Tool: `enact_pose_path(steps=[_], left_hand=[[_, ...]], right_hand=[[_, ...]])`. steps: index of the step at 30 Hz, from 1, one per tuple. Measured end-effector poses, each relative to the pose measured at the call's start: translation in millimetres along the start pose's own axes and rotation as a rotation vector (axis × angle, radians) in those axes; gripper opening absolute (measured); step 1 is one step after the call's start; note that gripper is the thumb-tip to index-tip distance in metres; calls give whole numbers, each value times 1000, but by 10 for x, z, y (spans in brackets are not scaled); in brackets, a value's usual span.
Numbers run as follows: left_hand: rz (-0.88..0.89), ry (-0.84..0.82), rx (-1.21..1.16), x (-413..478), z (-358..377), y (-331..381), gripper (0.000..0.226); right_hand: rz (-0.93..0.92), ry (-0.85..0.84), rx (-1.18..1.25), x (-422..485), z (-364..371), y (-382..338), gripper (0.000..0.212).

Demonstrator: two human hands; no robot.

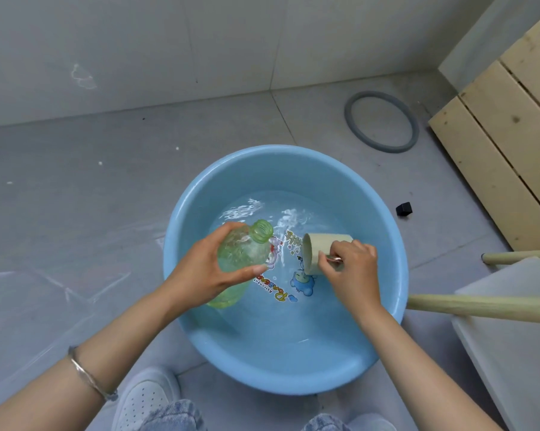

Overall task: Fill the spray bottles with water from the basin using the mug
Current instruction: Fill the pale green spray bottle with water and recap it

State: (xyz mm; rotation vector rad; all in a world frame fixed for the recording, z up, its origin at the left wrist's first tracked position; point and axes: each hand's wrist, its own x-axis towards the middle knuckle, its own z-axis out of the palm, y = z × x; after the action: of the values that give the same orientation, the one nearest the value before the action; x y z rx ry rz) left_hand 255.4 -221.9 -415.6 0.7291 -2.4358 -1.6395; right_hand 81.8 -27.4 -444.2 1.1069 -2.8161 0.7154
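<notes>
While the left hand (206,269) grips the bottle (243,247) tilted over the basin (293,150) and the right hand (352,269) holds the tipped mug (321,250) beside its neck, pour slowly, lip against the opening.

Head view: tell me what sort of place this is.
Probably a bare indoor washing or utility corner: tiled floor meeting tiled wall, blue basin of water on the floor, pale wooden slats to the side.
</notes>
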Motion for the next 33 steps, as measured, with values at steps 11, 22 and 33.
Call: enact_pose_path(steps=[11,22,33], left_hand=[[13,6,-37,-10,-23,25,61],[-7,29,2,-20,-60,24,66],[34,-34,51,-11,20,138,58]], right_hand=[[-172,-84,103,-136,260,-270,31],[490,-17,910,-275,-230,-318,42],[449,280,951,-167,-950,-523,40]])
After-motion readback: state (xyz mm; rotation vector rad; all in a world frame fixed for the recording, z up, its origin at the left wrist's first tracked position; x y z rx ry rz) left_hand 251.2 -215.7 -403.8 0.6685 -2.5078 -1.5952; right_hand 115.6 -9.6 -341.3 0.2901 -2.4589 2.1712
